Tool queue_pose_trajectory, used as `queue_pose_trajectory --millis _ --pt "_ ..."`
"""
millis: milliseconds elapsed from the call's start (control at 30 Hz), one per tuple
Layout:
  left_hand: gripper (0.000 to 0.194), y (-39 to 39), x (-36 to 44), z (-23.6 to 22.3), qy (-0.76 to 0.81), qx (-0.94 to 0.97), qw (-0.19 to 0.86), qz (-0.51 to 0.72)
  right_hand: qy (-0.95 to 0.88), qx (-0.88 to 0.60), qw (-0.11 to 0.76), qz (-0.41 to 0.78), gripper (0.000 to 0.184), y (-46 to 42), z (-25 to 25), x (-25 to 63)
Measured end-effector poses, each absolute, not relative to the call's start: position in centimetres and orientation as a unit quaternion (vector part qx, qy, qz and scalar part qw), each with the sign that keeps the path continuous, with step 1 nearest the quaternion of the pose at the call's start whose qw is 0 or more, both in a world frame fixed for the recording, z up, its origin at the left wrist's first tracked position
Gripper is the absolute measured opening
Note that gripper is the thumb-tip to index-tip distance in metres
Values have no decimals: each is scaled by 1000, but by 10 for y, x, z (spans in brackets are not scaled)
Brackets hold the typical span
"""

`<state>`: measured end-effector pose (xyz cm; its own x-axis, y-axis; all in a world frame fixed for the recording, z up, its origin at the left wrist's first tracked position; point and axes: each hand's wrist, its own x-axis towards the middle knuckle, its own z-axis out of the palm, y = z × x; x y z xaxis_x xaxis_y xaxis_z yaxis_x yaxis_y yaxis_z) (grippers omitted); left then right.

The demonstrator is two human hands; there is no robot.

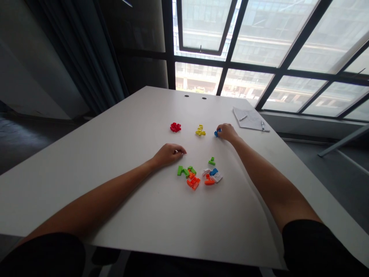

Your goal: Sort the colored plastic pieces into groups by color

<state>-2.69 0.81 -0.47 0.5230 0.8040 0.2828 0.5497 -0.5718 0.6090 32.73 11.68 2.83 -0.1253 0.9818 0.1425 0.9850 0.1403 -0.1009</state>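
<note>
My left hand [168, 154] rests on the white table [115, 154], its fingers curled round a small white piece at the fingertips. My right hand [227, 132] reaches farther out, fingers pinched on a small blue piece [216, 133]. Between my arms lies a mixed heap: green pieces [184, 171], orange pieces [193, 182], and a white, blue and orange cluster [212, 176]. A lone green piece [212, 161] lies just beyond the heap. Farther out lie a red group [175, 127] and a yellow group [200, 130].
A sheet of paper [250, 118] with a pen [263, 125] lies at the table's far right. Two round cable holes [195, 97] sit near the far edge. Large windows [259, 46] stand behind; a dark curtain [86, 57] hangs at left.
</note>
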Motion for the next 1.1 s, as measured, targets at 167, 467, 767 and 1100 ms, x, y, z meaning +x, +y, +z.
queue_pose_trajectory --millis 167,467,767,1100 --pt "28 5 -27 -3 405 839 235 278 -734 -672 95 -13 35 136 21 327" --pt "27 4 -27 -3 403 841 234 275 -763 -617 186 -51 36 107 31 327" --pt "28 7 -26 -4 398 844 229 277 -884 -361 283 91 22 -45 22 317" --pt "27 7 -28 -4 399 847 220 276 -896 -327 165 250 31 -63 27 343"
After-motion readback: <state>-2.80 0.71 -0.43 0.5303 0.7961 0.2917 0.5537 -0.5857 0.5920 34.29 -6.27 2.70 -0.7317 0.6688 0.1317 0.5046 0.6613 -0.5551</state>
